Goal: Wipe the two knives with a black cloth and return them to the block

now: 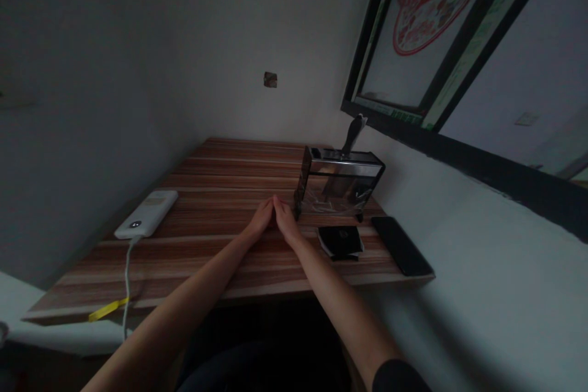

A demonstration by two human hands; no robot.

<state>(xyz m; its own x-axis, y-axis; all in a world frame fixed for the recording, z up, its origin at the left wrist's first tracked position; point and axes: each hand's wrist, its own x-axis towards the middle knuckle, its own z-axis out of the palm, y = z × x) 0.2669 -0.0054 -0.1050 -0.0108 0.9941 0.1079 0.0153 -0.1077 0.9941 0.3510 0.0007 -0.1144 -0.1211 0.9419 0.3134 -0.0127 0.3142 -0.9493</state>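
My left hand and my right hand rest on the striped wooden table, their fingertips meeting in a point. Fingers on both are stretched out, and I see nothing held in either. Just right of my right hand stands a knife block with clear sides and a shiny top. A knife with a dark handle sticks up out of it. Near my right forearm lies a small black packet with pale edges, its exact kind unclear.
A black phone lies at the table's right edge. On the left is a white power bank with a white cable hanging over the front edge, a yellow tag on it. A dark-framed panel hangs on the right wall.
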